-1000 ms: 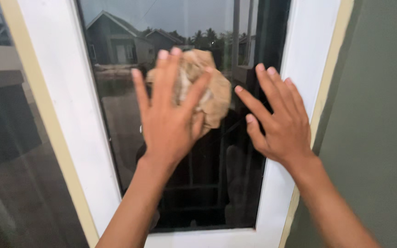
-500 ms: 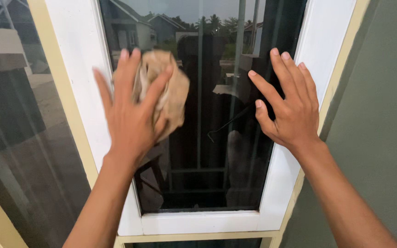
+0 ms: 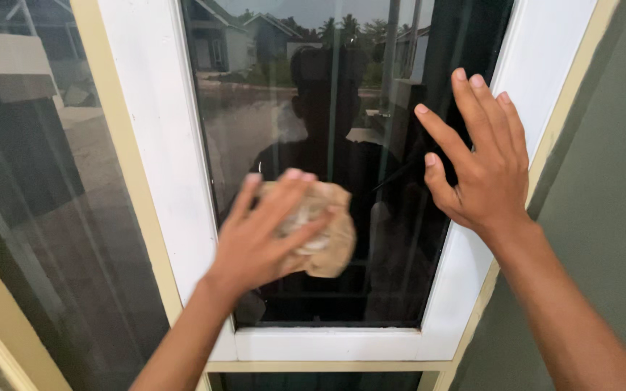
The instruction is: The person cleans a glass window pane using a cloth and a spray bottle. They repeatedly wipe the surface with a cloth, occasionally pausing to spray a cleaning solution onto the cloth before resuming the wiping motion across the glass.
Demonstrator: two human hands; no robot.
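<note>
Left hand (image 3: 259,242) flat against the dark reflective window pane (image 3: 342,108), fingers spread over a crumpled tan cloth (image 3: 324,235) and pressing it to the lower part of the glass, slightly blurred. Right hand (image 3: 483,170) open, fingers splayed, palm laid on the pane's right edge beside the white painted window frame (image 3: 161,145), holding nothing. Grey-green wall (image 3: 610,217) to the right. Houses and trees mirrored in the glass.
</note>
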